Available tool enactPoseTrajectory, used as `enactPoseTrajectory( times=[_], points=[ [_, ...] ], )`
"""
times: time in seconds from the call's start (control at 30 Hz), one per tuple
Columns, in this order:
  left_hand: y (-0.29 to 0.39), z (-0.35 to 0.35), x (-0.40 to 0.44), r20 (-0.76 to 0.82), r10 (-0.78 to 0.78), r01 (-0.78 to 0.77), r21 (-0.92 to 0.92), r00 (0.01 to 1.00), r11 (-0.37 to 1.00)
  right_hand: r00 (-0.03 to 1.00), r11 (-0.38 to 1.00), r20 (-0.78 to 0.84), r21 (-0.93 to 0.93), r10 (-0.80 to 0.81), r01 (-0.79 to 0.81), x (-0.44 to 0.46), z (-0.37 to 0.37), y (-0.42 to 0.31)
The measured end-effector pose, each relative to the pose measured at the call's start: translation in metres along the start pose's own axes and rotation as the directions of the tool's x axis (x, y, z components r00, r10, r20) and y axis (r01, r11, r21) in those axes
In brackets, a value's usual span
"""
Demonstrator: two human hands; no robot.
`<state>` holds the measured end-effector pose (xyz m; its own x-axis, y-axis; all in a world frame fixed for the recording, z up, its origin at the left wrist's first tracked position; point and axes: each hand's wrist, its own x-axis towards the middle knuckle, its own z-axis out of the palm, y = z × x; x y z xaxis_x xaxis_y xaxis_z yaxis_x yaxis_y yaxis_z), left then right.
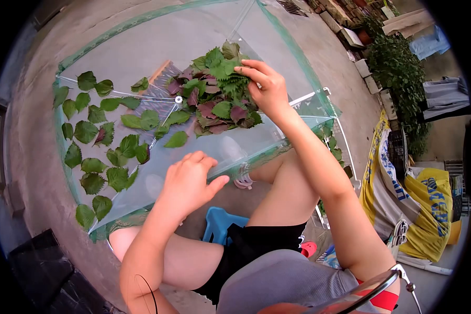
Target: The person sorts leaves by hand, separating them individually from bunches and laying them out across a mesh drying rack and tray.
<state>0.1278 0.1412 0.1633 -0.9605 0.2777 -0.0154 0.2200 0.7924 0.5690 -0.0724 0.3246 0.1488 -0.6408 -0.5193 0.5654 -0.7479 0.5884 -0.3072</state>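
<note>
At the far side of a pile of green and purple perilla leaves [209,112], my right hand [269,89] pinches a green perilla leaf [225,68] between thumb and fingers. Whether more leaves are in that grip is hidden. My left hand [188,178] hovers over the near edge of the mesh cover [110,31], empty, thumb apart from its loosely bent fingers. Single green leaves [85,132] lie spread over the left part of the mesh. A white hub [178,99] with thin rods sits between them and the pile.
A blue stool [217,222] stands below me. Beyond the mesh's right edge is a white frame [343,136] with more leaves. Yellow and white sacks [429,209] lie at the right, near a green bush [395,68]. A red shoe [309,249] is by my leg.
</note>
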Motion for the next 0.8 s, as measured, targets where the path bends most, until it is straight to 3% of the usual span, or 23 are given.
enactPoseTrajectory(
  times=[0.07, 0.1, 0.13, 0.17, 0.2, 0.3, 0.37, 0.43, 0.5, 0.57, 0.6, 0.63, 0.7, 0.8],
  points=[
    [-0.002, -0.010, 0.003, -0.127, -0.168, 0.106, -0.393, 0.978, 0.913, 0.955, 0.949, -0.145, 0.147, -0.259, 0.279, 0.003, -0.014, -0.033],
    [-0.007, -0.013, 0.005, -0.131, -0.182, 0.120, -0.379, 0.975, 0.918, 0.915, 0.903, -0.187, 0.178, -0.358, 0.390, 0.003, -0.019, -0.047],
    [-0.014, -0.015, 0.007, -0.059, -0.310, 0.155, -0.767, 0.949, 0.622, 0.878, 0.860, -0.216, 0.203, -0.427, 0.468, 0.002, -0.023, -0.059],
    [-0.018, -0.020, 0.008, 0.056, -0.388, 0.135, -0.975, 0.920, 0.179, 0.853, 0.837, -0.225, 0.192, -0.471, 0.513, 0.000, -0.024, -0.066],
    [-0.014, -0.021, 0.010, 0.010, -0.427, 0.026, -0.999, 0.904, 0.031, 0.845, 0.828, -0.229, 0.192, -0.483, 0.526, -0.001, -0.026, -0.073],
    [-0.009, -0.033, 0.001, -0.078, -0.330, -0.074, -0.997, 0.941, 0.024, 0.835, 0.818, -0.235, 0.194, -0.498, 0.542, 0.001, -0.027, -0.090],
    [-0.009, -0.032, 0.000, -0.124, -0.354, -0.096, -0.991, 0.927, 0.093, 0.862, 0.831, -0.245, 0.246, -0.445, 0.499, 0.005, -0.027, -0.102],
    [-0.009, -0.029, -0.001, -0.264, -0.477, -0.207, -0.963, 0.838, 0.171, 0.911, 0.872, -0.196, 0.272, -0.364, 0.407, 0.006, -0.025, -0.111],
    [-0.013, -0.031, -0.001, -0.281, -0.526, -0.232, -0.960, 0.803, 0.159, 0.987, 0.851, -0.117, 0.502, -0.112, 0.156, -0.002, -0.016, -0.114],
    [-0.019, -0.029, -0.003, -0.356, -0.608, -0.194, -0.928, 0.710, 0.317, 0.993, 0.782, -0.090, 0.612, -0.079, 0.118, -0.009, -0.009, -0.107],
    [-0.016, -0.029, -0.003, -0.399, -0.638, -0.188, -0.908, 0.659, 0.374, 0.979, 0.459, 0.130, 0.868, 0.159, -0.190, -0.013, -0.011, -0.111],
    [-0.015, -0.027, -0.002, -0.393, -0.642, -0.182, -0.911, 0.659, 0.370, 0.867, 0.009, 0.415, 0.901, 0.277, -0.434, -0.016, -0.012, -0.112],
    [-0.012, -0.020, 0.002, -0.595, -0.553, -0.170, -0.756, 0.584, 0.632, 0.818, 0.012, 0.530, 0.838, 0.224, -0.546, -0.017, -0.010, -0.107],
    [-0.008, -0.014, 0.002, -0.667, -0.412, -0.145, -0.614, 0.620, 0.776, 0.773, 0.018, 0.586, 0.794, 0.244, -0.607, -0.015, -0.006, -0.108]
  ],
)
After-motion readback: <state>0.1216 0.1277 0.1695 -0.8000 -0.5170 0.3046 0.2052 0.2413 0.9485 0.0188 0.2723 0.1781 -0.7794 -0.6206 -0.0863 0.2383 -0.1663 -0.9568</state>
